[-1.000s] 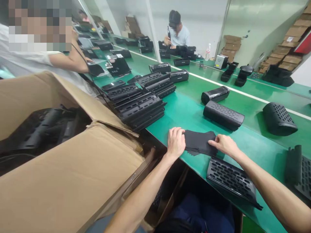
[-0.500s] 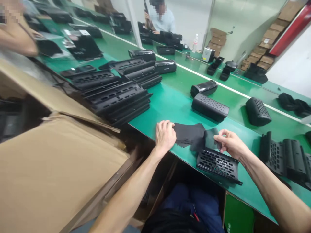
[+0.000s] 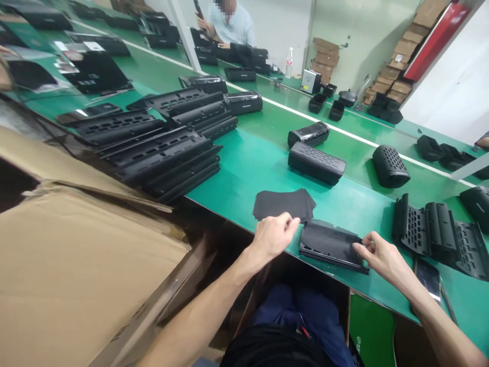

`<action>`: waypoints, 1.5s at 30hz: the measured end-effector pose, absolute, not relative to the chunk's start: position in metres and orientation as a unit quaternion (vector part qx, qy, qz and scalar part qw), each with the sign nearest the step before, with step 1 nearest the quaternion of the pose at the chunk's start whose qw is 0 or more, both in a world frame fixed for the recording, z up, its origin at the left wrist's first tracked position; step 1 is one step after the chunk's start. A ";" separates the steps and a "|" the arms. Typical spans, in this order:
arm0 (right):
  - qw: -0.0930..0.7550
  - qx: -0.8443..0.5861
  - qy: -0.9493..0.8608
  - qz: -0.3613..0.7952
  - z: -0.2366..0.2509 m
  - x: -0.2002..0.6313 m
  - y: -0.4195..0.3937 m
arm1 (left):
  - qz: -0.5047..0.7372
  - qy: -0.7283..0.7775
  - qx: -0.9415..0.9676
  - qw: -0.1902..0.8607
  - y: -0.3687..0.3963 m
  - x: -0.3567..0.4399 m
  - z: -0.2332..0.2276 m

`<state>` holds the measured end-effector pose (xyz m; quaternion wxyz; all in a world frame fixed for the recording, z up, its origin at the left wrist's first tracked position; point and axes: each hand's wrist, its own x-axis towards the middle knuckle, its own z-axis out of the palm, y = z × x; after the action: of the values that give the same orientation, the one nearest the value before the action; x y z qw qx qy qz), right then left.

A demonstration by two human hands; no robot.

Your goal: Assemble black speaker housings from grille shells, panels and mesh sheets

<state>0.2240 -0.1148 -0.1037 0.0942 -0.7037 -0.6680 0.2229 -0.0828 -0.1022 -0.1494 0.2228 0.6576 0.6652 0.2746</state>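
The black panel (image 3: 330, 245) lies flat at the near edge of the green table (image 3: 260, 163), and everything else is best placed from it. A dark sheet now covers its top face, so its slots no longer show through; that part of the work looks done, though whether the sheet sits square along every edge is hard to tell from this angle.

The right hand (image 3: 384, 257) rests at the panel's right end, fingertips pressed lightly against the corner of sheet and panel, holding nothing up. The left hand (image 3: 273, 235) hovers just left of the panel, thumb and forefinger brought close together as if pinching; I cannot tell whether a thin sheet is caught between them or they are bare.

Just behind and left of the panel lies the stack of dark sheets (image 3: 284, 204), fanned a little, with plenty left. Further left of the panel, piles of slotted panels (image 3: 168, 153) wait bare, which suggests much remains. Right of the panel stand several slotted pieces (image 3: 435, 229) on edge, and a phone (image 3: 428, 278) lies flat near the right wrist. Behind the panel rest two rounded black housings (image 3: 316, 163). A large cardboard box (image 3: 76, 255) sits well to the left, and another person (image 3: 229, 23) works far across the table.
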 end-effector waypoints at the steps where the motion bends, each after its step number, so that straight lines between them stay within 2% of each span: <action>1: 0.096 -0.708 -0.666 0.215 -0.107 0.225 -0.115 | 0.239 0.663 0.666 0.246 -0.104 -0.075 -0.146; 6: 0.148 -0.705 -0.655 0.229 -0.120 0.226 -0.118 | 0.185 0.642 0.685 0.291 -0.103 -0.057 -0.145; 9: 0.212 -0.701 -0.628 0.265 -0.124 0.225 -0.121 | 0.241 0.618 0.675 0.323 -0.104 -0.061 -0.146; 14: 0.367 -0.656 -0.560 0.350 -0.118 0.219 -0.118 | 0.383 0.549 0.608 0.426 -0.108 -0.070 -0.138; 17: 0.413 -0.628 -0.502 0.428 -0.113 0.213 -0.116 | 0.416 0.512 0.553 0.509 -0.110 -0.072 -0.133; 21: 0.433 -0.604 -0.453 0.492 -0.110 0.206 -0.117 | 0.426 0.475 0.497 0.588 -0.116 -0.076 -0.131; 28: 0.439 -0.583 -0.412 0.546 -0.107 0.204 -0.127 | 0.442 0.412 0.444 0.662 -0.128 -0.082 -0.133; 45: 0.451 -0.596 -0.370 0.552 -0.116 0.199 -0.136 | 0.448 0.417 0.376 0.696 -0.135 -0.078 -0.137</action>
<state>0.1991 -0.1360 -0.1157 0.4507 -0.5961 -0.3699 0.5521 -0.0775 -0.1354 -0.1365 0.6962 0.3758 0.4166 0.4478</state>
